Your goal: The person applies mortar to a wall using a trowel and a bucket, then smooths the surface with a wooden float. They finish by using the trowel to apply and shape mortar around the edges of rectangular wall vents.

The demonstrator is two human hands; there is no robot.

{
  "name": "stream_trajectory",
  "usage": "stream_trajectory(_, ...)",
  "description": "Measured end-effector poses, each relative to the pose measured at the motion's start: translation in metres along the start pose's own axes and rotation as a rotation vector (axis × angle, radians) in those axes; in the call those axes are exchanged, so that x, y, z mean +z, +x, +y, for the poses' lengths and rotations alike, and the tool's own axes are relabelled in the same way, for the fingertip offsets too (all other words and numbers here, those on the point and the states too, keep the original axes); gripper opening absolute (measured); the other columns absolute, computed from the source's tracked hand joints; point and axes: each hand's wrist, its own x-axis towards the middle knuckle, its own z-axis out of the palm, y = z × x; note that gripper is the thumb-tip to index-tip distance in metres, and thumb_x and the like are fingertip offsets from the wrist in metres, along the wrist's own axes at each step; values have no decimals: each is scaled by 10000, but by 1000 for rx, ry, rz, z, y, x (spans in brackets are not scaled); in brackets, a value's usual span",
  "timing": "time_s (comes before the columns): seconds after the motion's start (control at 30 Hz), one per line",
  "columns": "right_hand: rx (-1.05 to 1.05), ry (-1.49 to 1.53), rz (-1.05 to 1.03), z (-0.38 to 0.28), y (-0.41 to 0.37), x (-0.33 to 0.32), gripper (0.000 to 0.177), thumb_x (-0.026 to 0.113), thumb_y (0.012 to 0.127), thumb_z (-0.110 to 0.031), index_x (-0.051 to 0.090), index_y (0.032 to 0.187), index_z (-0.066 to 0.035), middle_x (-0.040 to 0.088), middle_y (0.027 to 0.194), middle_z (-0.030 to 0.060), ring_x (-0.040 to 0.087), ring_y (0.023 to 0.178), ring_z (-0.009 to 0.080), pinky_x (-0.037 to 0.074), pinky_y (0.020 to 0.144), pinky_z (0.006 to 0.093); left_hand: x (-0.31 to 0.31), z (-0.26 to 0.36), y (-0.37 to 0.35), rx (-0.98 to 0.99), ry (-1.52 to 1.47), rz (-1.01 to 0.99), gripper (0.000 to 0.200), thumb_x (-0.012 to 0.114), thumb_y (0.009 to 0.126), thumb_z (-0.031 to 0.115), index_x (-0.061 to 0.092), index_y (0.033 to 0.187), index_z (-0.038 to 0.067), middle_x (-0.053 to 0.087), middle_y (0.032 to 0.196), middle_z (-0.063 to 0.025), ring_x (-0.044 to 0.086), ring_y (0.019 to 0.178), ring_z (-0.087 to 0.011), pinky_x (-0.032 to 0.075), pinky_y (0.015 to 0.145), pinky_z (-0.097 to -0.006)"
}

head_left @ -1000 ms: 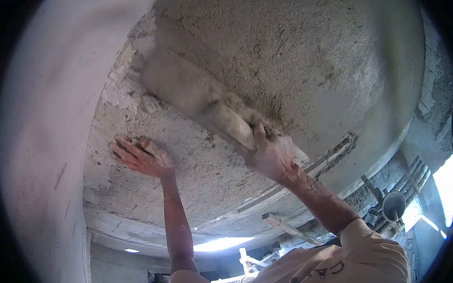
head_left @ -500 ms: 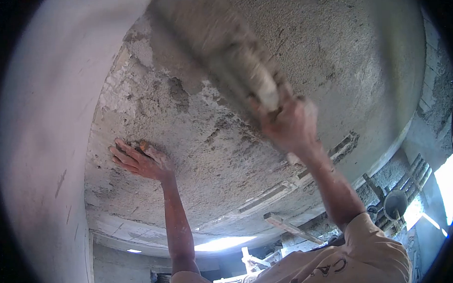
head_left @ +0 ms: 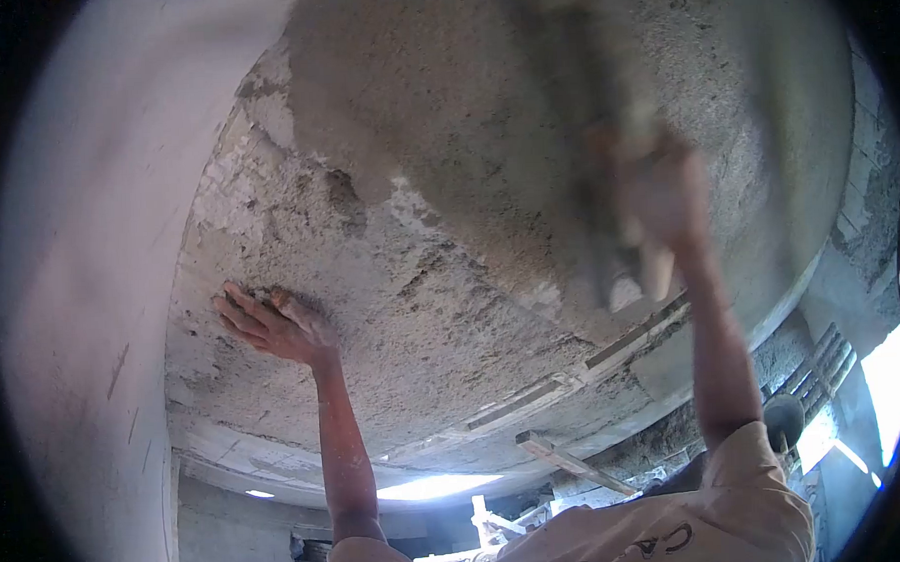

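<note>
My left hand (head_left: 276, 324) lies with its fingers stretched out against a rough, plastered wall surface (head_left: 441, 311). Plaster dust coats its thumb and wrist. Higher up and to the right, my right hand (head_left: 662, 189) is wrapped round the handle of a long plastering float (head_left: 574, 88), blurred by motion. The float's long board stands nearly upright in view, close over the plaster. Beside my right hand, the plaster is smoother and darker toward the top, while pitted, pale patches show between the two hands.
A smooth pale wall (head_left: 82, 244) borders the plaster on the left. Below run a long narrow strip (head_left: 519, 405) and a jutting timber (head_left: 575, 463). At the lower right are a round pan (head_left: 784, 420) and several stacked poles (head_left: 828, 369). Daylight enters through openings.
My right hand has swept up and to the right with the float, which has turned from a slant to nearly upright. My left hand stays at the same spot on the wall.
</note>
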Motion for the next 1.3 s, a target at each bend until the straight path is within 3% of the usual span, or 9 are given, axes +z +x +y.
stream_trajectory(0.2, 323, 173, 191, 17, -4, -20, 471, 773, 937, -404, 737, 1040, 54, 754, 764, 131, 721, 669, 178, 594, 626, 375, -1, 6, 0, -62, -55, -10, 884, 239, 1017, 734, 312, 1651, 123, 230, 1696, -215, 227, 1536, -477, 227, 1189, -667)
stream_trajectory(0.3, 177, 192, 60, 31, -77, 50, 538, 848, 844, -412, 703, 1034, 70, 736, 818, 133, 700, 685, 188, 535, 567, 370, -3, 1, -1, 90, -100, 44, 848, 308, 1035, 709, 287, 1660, 136, 247, 1700, -190, 199, 1554, -443, 206, 1233, -612)
stream_trajectory(0.33, -149, -17, 151, 85, -108, 106, 672, 808, 872, -435, 607, 1278, 61, 724, 750, 112, 689, 585, 231, 558, 513, 363, -4, 0, 0, 62, -81, 41, 837, 297, 1040, 701, 295, 1658, 137, 261, 1696, -190, 206, 1554, -440, 205, 1232, -610)
stream_trajectory(0.5, -370, -133, -36, 14, -155, 142, 689, 662, 966, -474, 496, 1367, 62, 717, 822, 147, 716, 651, 266, 574, 541, 426, -6, 4, 1, -34, -69, -10, 838, 224, 1049, 683, 313, 1647, 103, 237, 1695, -216, 216, 1537, -489, 242, 1188, -648)
stream_trajectory(0.7, -81, -313, -297, -58, -24, 8, 660, 634, 983, -525, 568, 1378, 0, 708, 742, 127, 713, 685, 162, 599, 600, 359, -3, -3, 1, 16, 30, -21, 840, 178, 1050, 692, 289, 1654, 119, 234, 1700, -187, 221, 1551, -447, 242, 1220, -623)
stream_trajectory(0.83, -29, 62, 203, 8, 29, -48, 500, 728, 953, -464, 733, 1009, 33, 735, 756, 157, 712, 653, 213, 590, 668, 395, -2, 2, 0, -33, -19, -37, 918, 180, 1007, 767, 261, 1662, 129, 219, 1705, -185, 212, 1555, -444, 230, 1225, -636)
stream_trajectory(1.0, 196, 214, 233, 30, 34, -61, 494, 724, 957, -485, 740, 1042, 1, 759, 819, 107, 727, 707, 188, 586, 672, 382, 1, 2, -3, 46, 105, 20, 818, 174, 1063, 686, 227, 1672, 142, 218, 1716, -169, 205, 1565, -428, 202, 1258, -594)
stream_trajectory(1.13, 114, -66, -139, -15, -34, 10, 607, 672, 964, -569, 717, 1144, 9, 697, 670, 99, 664, 526, 203, 580, 525, 370, -3, 2, 0, -5, -11, 0, 959, 189, 982, 807, 273, 1661, 136, 238, 1701, -190, 229, 1555, -432, 234, 1233, -612)
stream_trajectory(1.3, -496, -117, -8, -40, -76, 54, 635, 645, 966, -541, 626, 1220, 41, 671, 653, 102, 676, 548, 239, 547, 500, 445, 0, -5, 1, 21, 93, 39, 813, 264, 1058, 685, 301, 1649, 128, 319, 1675, -166, 298, 1541, -367, 259, 1257, -546)
